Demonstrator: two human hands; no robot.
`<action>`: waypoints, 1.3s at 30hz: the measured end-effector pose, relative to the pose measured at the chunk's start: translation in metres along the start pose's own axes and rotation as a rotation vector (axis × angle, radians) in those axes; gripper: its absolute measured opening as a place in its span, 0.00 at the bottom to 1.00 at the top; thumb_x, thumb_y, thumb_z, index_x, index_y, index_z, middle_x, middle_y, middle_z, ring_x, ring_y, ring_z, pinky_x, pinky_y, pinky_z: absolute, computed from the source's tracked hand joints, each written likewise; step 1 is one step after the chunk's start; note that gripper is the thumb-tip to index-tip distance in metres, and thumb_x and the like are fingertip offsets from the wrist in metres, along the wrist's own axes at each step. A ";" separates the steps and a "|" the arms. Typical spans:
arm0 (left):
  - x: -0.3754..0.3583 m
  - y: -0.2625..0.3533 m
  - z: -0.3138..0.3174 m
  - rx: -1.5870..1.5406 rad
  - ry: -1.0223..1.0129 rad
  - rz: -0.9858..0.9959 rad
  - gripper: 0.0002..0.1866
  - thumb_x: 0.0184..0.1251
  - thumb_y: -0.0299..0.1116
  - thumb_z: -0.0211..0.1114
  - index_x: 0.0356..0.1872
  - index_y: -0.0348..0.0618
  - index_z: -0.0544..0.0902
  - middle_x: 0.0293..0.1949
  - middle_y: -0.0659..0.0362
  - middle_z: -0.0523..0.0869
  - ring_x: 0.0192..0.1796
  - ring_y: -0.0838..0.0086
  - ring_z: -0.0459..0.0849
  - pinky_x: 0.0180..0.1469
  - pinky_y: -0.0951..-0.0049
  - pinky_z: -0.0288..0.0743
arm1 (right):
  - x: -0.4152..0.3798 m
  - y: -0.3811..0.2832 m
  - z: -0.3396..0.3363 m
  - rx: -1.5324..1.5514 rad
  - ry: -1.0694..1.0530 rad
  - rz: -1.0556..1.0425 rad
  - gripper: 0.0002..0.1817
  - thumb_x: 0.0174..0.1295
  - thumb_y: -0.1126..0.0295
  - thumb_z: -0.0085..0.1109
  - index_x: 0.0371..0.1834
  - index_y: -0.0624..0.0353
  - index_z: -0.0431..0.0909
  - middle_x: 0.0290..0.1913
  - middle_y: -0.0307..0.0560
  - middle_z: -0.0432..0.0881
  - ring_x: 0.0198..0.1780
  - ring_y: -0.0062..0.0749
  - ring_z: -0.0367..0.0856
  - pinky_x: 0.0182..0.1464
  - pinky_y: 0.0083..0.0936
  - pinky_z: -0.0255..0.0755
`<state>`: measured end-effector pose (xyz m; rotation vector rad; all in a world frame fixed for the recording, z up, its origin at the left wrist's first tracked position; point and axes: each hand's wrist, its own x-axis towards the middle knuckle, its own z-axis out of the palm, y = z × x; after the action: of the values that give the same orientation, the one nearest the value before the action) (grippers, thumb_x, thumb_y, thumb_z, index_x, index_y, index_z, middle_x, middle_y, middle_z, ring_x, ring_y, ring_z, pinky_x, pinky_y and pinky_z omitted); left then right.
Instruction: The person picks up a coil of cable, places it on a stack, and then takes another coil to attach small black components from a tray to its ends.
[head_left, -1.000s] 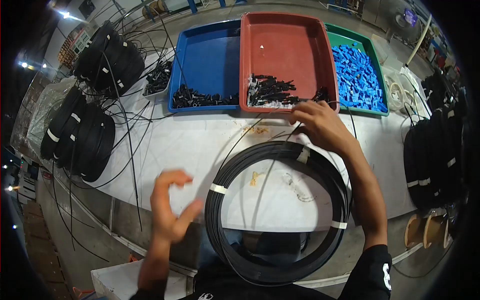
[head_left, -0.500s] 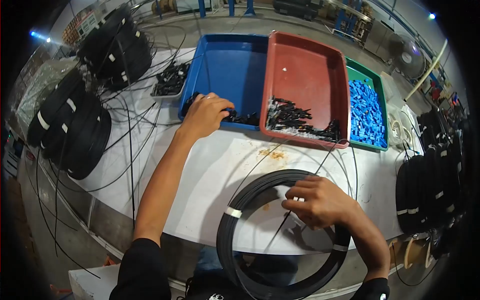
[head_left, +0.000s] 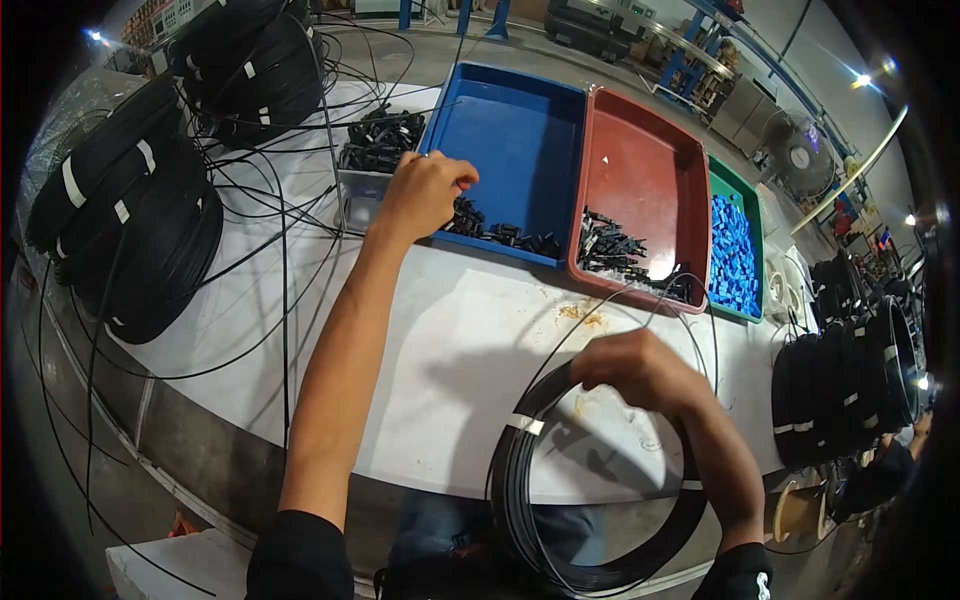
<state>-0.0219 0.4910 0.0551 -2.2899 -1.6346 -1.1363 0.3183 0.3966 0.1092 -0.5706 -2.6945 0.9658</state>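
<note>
My left hand [head_left: 432, 192] is closed above the left edge of the blue tray [head_left: 512, 95], with its fingers pinched together. Whatever is between those fingertips is hidden. Small black plastic parts [head_left: 505, 236] lie along the tray's near side, just right of this hand. My right hand [head_left: 640, 368] is wrapped around the top of a coil of black cable [head_left: 515, 485], which stands tilted at the table's front edge, partly over my lap. White tape bands [head_left: 524, 424] bind the coil, and thin loose cable loops rise above it.
A red tray [head_left: 648, 145] holds black connectors; a green tray [head_left: 752, 300] holds small blue pieces. Left of the blue tray stands a clear bin [head_left: 362, 198] of black parts. Stacked cable coils [head_left: 130, 220] sit at left, more coils [head_left: 840, 395] at right. Loose cables cross the table's left side.
My left hand has lifted from the black parts toward the blue tray's left edge. My right hand has shifted onto the coil's top rim. The camera view has turned a little.
</note>
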 end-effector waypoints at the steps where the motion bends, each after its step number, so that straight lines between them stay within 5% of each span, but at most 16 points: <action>1: 0.000 -0.002 -0.004 0.000 -0.007 0.001 0.14 0.57 0.19 0.65 0.41 0.48 0.89 0.35 0.62 0.91 0.44 0.69 0.87 0.54 0.64 0.69 | -0.002 0.005 -0.003 0.053 0.077 0.027 0.19 0.51 0.91 0.55 0.45 0.62 0.83 0.38 0.47 0.87 0.41 0.34 0.90 0.43 0.30 0.83; 3: 0.002 -0.006 -0.009 0.001 0.013 -0.025 0.12 0.60 0.22 0.65 0.41 0.49 0.89 0.36 0.62 0.91 0.44 0.69 0.87 0.54 0.64 0.69 | -0.005 -0.004 -0.014 -0.044 0.256 0.144 0.11 0.60 0.88 0.56 0.42 0.66 0.83 0.32 0.47 0.88 0.37 0.32 0.90 0.41 0.30 0.82; 5: 0.002 -0.005 -0.009 -0.009 0.017 -0.023 0.11 0.61 0.23 0.65 0.42 0.49 0.89 0.36 0.63 0.91 0.45 0.68 0.86 0.54 0.63 0.70 | -0.012 0.012 -0.021 -0.019 0.393 0.125 0.08 0.70 0.80 0.56 0.50 0.64 0.79 0.29 0.48 0.87 0.34 0.29 0.88 0.40 0.26 0.79; 7: 0.001 0.000 -0.012 0.018 -0.060 -0.029 0.13 0.59 0.22 0.69 0.44 0.48 0.88 0.39 0.60 0.91 0.47 0.64 0.87 0.55 0.61 0.71 | -0.020 0.027 -0.034 -0.040 0.398 0.224 0.15 0.67 0.86 0.54 0.54 0.61 0.79 0.29 0.48 0.87 0.37 0.28 0.88 0.46 0.26 0.79; 12: 0.003 0.013 -0.007 0.043 -0.132 0.014 0.11 0.60 0.26 0.70 0.45 0.49 0.89 0.39 0.59 0.91 0.47 0.64 0.86 0.56 0.61 0.71 | -0.010 0.052 -0.067 -0.226 0.323 0.046 0.14 0.63 0.87 0.58 0.51 0.65 0.78 0.43 0.51 0.85 0.43 0.36 0.87 0.44 0.26 0.78; 15: 0.002 0.023 0.000 0.061 -0.189 0.019 0.11 0.61 0.29 0.71 0.45 0.50 0.89 0.38 0.58 0.90 0.47 0.65 0.85 0.56 0.62 0.70 | 0.005 0.060 -0.063 -0.088 0.404 -0.071 0.16 0.60 0.89 0.58 0.50 0.64 0.79 0.45 0.51 0.84 0.46 0.39 0.86 0.45 0.27 0.79; 18: 0.000 0.028 0.008 0.090 -0.200 0.047 0.12 0.60 0.30 0.72 0.46 0.49 0.89 0.39 0.60 0.91 0.48 0.66 0.85 0.54 0.63 0.69 | 0.006 0.059 -0.046 0.000 0.390 0.055 0.17 0.60 0.90 0.54 0.50 0.63 0.81 0.52 0.52 0.85 0.52 0.43 0.85 0.50 0.33 0.79; 22: -0.003 0.029 0.022 0.111 -0.220 0.073 0.11 0.61 0.26 0.70 0.45 0.49 0.88 0.37 0.61 0.90 0.47 0.69 0.84 0.50 0.65 0.67 | -0.009 0.064 -0.059 -0.165 0.298 -0.095 0.19 0.61 0.87 0.54 0.54 0.62 0.81 0.48 0.52 0.87 0.52 0.43 0.86 0.50 0.33 0.78; 29: 0.004 0.041 0.025 0.018 -0.149 -0.021 0.18 0.60 0.18 0.66 0.50 0.48 0.84 0.37 0.62 0.88 0.45 0.71 0.85 0.50 0.68 0.70 | -0.018 0.073 -0.061 0.030 0.364 0.068 0.23 0.59 0.91 0.53 0.56 0.60 0.78 0.49 0.54 0.86 0.52 0.43 0.87 0.55 0.36 0.80; 31: 0.009 0.048 0.025 -0.415 -0.003 -0.218 0.19 0.61 0.16 0.66 0.53 0.45 0.82 0.37 0.61 0.87 0.46 0.75 0.86 0.51 0.72 0.76 | -0.019 0.066 -0.059 -0.014 0.361 0.068 0.25 0.59 0.92 0.53 0.58 0.58 0.75 0.50 0.54 0.85 0.52 0.45 0.87 0.57 0.35 0.81; 36: 0.016 0.055 0.018 -0.737 0.146 -0.117 0.17 0.60 0.16 0.68 0.50 0.41 0.81 0.38 0.59 0.86 0.44 0.75 0.87 0.51 0.75 0.80 | -0.026 0.060 -0.060 0.071 0.451 0.127 0.26 0.62 0.90 0.51 0.62 0.55 0.73 0.46 0.54 0.87 0.46 0.46 0.89 0.51 0.36 0.80; 39: 0.017 0.055 0.019 -0.366 0.204 0.090 0.15 0.57 0.16 0.69 0.45 0.42 0.83 0.36 0.59 0.88 0.41 0.75 0.88 0.49 0.76 0.80 | -0.032 0.071 -0.056 -0.026 0.539 0.135 0.23 0.65 0.86 0.51 0.61 0.53 0.74 0.37 0.54 0.87 0.44 0.42 0.89 0.47 0.31 0.78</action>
<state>0.0372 0.4903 0.0698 -2.3203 -1.3257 -1.7018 0.3858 0.4650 0.1036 -0.8826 -2.2114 0.6813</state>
